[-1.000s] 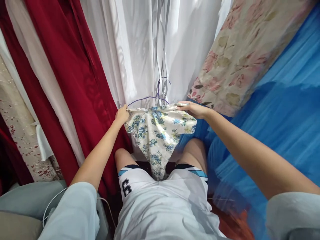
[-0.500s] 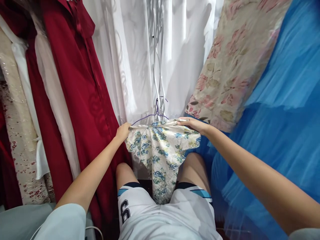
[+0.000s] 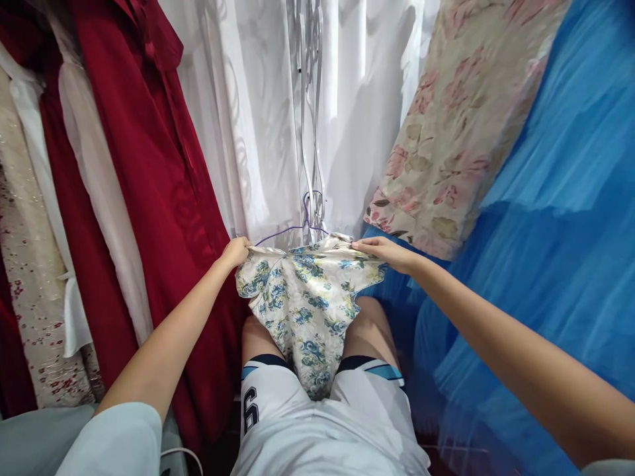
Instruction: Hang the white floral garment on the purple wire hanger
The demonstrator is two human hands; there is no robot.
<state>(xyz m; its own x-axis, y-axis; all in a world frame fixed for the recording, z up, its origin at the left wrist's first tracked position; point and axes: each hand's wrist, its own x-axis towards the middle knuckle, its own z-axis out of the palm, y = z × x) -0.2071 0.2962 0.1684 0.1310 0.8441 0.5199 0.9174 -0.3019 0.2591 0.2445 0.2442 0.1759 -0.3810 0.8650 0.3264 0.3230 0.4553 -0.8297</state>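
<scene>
A cream garment with blue and yellow flowers (image 3: 315,304) is stretched between my hands, its lower part hanging down between my thighs. My left hand (image 3: 235,253) is closed on its left shoulder edge. At the other shoulder my right hand (image 3: 384,252) pinches the top edge, fingers pointing inward. The purple wire hanger (image 3: 292,228) shows above the neckline, its hook upright; the rest of it is hidden by the cloth. I cannot tell whether its right arm lies inside the garment.
Dark red dresses (image 3: 143,198) hang at the left, beside a beige sequinned dress (image 3: 40,264). White curtains (image 3: 262,119) with white straps (image 3: 310,99) hang ahead. To the right are a pink-flowered dress (image 3: 446,145) and a blue tulle skirt (image 3: 526,264).
The garment and both hands have shifted slightly left in view. The cloth is spread a little wider, and its left sleeve lies flatter. Both hands keep their hold.
</scene>
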